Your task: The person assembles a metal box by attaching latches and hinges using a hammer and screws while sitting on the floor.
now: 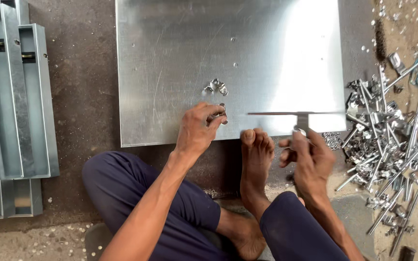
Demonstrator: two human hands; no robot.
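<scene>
I sit on the floor in front of a large shiny metal sheet [180,53]. My left hand [197,129] rests on the sheet's near edge and pinches a small metal clip [221,115] between the fingertips. A small cluster of similar clips [216,87] lies on the sheet just beyond that hand. My right hand [308,157] grips the short stem of a thin T-shaped metal piece [286,114], whose long bar lies level above the sheet's near right edge. My bare foot [257,154] sits between the two hands, toes at the sheet's edge.
A heap of metal rods, bolts and brackets [388,140] lies on the floor to the right. Grey sheet-metal channel boxes [10,101] are stacked at the left. Loose small bits scatter the dusty floor at the top right and bottom left.
</scene>
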